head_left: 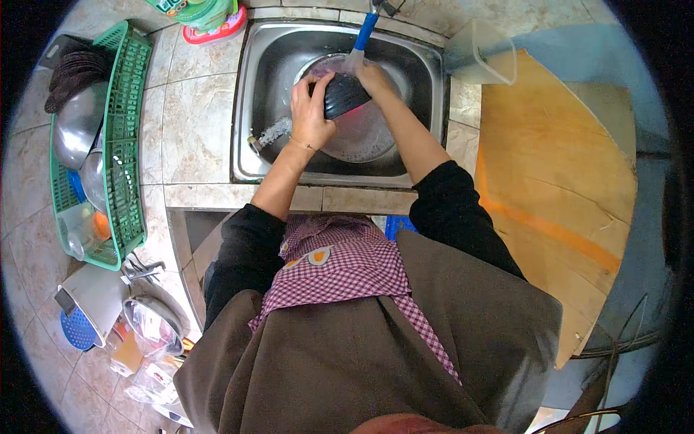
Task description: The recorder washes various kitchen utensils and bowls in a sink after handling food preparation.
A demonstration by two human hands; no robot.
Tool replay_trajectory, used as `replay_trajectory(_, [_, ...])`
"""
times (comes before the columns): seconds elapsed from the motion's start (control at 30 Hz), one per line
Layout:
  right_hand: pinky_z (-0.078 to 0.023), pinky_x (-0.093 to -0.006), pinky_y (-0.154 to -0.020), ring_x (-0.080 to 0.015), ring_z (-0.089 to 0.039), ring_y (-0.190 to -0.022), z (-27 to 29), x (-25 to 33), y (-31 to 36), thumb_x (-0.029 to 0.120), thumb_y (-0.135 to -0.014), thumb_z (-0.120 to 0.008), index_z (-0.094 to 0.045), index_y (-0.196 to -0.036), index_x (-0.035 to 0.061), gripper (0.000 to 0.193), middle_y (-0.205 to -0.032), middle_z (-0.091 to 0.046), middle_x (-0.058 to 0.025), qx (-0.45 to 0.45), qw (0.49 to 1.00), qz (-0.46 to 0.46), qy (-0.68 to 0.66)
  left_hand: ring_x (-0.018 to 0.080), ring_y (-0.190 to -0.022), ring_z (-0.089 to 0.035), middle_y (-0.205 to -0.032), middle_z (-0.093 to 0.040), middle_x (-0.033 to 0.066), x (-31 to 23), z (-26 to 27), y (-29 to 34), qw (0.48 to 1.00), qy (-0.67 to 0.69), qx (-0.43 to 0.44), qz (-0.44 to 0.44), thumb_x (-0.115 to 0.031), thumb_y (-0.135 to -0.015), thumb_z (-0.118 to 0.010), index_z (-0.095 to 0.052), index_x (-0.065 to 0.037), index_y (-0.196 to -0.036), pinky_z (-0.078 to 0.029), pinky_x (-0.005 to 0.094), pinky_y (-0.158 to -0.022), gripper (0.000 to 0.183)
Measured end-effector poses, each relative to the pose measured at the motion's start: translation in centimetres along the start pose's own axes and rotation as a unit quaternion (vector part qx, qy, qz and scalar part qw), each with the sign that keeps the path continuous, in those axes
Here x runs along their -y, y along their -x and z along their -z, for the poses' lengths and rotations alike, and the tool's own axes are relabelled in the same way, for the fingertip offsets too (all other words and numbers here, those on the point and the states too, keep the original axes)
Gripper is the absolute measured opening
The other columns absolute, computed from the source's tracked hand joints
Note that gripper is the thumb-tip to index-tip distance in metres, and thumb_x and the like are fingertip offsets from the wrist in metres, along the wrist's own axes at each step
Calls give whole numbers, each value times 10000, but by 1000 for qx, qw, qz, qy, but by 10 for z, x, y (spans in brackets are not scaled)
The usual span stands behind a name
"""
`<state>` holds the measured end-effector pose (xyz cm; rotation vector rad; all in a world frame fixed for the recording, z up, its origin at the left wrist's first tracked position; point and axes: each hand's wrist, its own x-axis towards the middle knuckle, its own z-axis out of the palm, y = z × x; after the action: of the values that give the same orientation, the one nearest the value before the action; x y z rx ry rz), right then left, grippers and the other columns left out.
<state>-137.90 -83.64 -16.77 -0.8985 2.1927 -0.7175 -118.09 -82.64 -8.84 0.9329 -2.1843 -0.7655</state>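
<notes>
Over the steel sink my left hand grips the left side of a black ribbed bowl. My right hand holds the bowl's far right edge. The bowl is tilted, its underside toward me, beneath a blue tap spout with water running down. Under the bowl a round purple basin of water sits in the sink.
A green dish rack with metal bowls stands on the tiled counter at left. A clear plastic jug sits right of the sink, beside a wooden board. Bags, a pan and a blue strainer lie at lower left.
</notes>
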Motion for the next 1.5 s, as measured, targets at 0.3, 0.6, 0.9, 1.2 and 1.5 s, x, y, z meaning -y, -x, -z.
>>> replay_trajectory(0.3, [-419,-486,-866,-457,-555,-972,1,55,66,536,-846,-434,-505,-1128,-1,610,-1024,-595,-276,-26,995,98,-2,379,-1107,-398,-1175,-429,180,6,-10,-15,998,-52,5,20,20,-535,-627,-359,-73,-1311,-320,454,-956,826])
replay_trajectory(0.6, [-423,-343,-897,-264,-587,-1009,22,44,58,406,-906,-480,-582,-1081,4,450,-1065,-624,-152,81,959,237,-134,389,-1095,-412,-1164,-455,202,-6,1,-20,999,-45,-27,2,20,-540,-623,-303,-6,-1320,-320,438,-953,843])
replay_trajectory(0.9, [-379,-304,-936,-186,-531,-1028,24,49,63,409,-929,-458,-547,-1196,47,458,-1102,-590,-102,118,958,202,-164,378,-1099,-411,-1166,-455,190,1,3,-24,999,-32,-22,-15,2,-524,-633,-322,-7,-1305,-304,437,-966,841])
replay_trajectory(1.2, [-408,-308,-886,-190,-519,-1030,14,4,32,445,-910,-469,-512,-1240,60,509,-1116,-565,-100,146,897,-90,-406,384,-1060,-441,-1111,-479,196,-3,-6,-22,999,3,-35,-15,52,-531,-588,-319,10,-1298,-336,423,-954,814])
replay_trajectory(1.5, [-350,-339,-985,-214,-443,-1184,65,23,81,349,-835,-630,-458,-1298,64,571,-1288,-481,-109,150,946,135,-255,278,-1093,-511,-1124,-547,143,32,-33,-27,964,256,-25,67,153,-574,-443,-539,-13,-1182,-356,330,-996,637])
